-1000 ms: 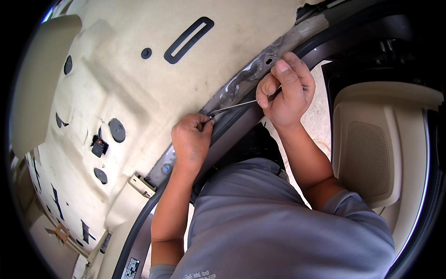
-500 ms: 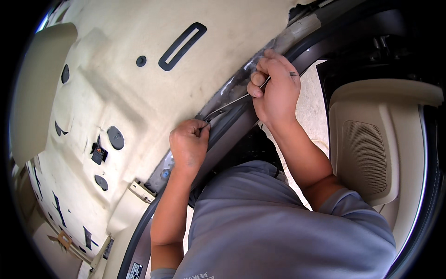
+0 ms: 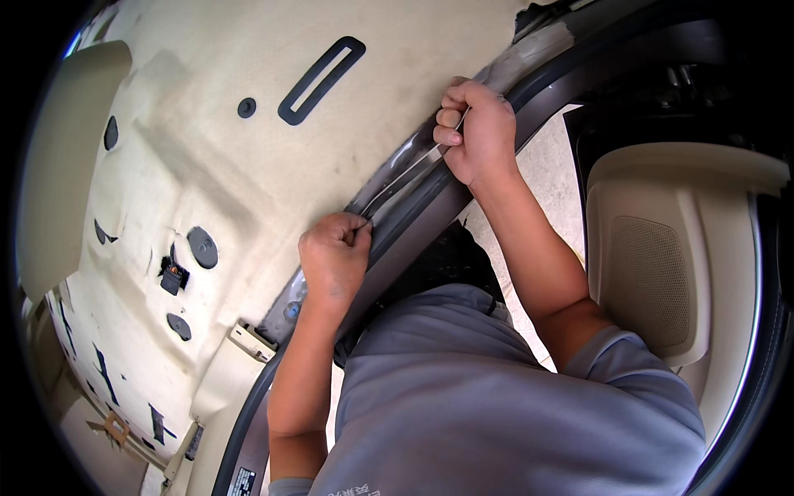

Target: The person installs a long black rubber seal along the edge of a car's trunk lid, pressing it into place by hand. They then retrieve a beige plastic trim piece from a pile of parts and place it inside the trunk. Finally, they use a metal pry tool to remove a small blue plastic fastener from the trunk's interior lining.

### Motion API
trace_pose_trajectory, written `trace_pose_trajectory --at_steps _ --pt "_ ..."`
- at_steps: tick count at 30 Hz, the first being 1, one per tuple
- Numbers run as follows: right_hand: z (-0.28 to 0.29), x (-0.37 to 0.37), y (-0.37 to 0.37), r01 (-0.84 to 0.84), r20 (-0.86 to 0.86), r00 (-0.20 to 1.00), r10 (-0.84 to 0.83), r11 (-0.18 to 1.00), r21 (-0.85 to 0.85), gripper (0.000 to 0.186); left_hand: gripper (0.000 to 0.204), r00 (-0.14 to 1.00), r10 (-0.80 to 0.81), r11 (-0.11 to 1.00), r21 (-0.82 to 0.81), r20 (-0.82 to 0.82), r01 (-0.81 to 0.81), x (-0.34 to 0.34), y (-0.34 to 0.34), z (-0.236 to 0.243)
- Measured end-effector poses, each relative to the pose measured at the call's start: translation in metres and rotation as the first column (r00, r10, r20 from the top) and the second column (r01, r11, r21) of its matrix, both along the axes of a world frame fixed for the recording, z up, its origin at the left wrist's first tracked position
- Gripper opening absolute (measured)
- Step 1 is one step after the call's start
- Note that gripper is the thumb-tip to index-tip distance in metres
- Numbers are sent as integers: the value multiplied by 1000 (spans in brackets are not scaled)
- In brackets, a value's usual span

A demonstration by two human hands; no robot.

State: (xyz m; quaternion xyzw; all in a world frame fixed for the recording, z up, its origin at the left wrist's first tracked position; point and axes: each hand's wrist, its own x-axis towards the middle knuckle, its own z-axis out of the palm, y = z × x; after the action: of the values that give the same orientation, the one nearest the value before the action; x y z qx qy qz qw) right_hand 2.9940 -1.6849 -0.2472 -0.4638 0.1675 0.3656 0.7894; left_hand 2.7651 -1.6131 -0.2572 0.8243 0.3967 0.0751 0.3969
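Closed around one end of a thin, light-coloured wire is my right hand, held over the far part of the door sill. My left hand pinches the same wire between thumb and bent fingers, lower down by the carpet edge. Between both hands the strand runs along the bare metal channel, beside the black rubber door seal. The beige car floor carpet borders that channel on the left. My curled fingers hide both gripped parts of the wire.
An open car door with a beige panel and speaker grille stands at the right. A black connector pokes through the carpet, near several dark plugs and a black slotted frame. A beige sill trim piece lies below my left hand.
My right hand has moved slightly left and up, closer to the carpet edge, and its wrist has turned. The dark wire end behind it no longer shows. My left hand has barely moved.
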Motion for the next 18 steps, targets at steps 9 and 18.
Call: trace_pose_trajectory --at_steps 9,18 --pt "16 20 -12 190 86 974 -211 961 202 13 7 990 73 981 -189 122 -49 -18 5 3" --pt "2 -12 70 -10 45 999 13 997 -73 16 12 801 140 964 -265 582 23 -60 3 51"
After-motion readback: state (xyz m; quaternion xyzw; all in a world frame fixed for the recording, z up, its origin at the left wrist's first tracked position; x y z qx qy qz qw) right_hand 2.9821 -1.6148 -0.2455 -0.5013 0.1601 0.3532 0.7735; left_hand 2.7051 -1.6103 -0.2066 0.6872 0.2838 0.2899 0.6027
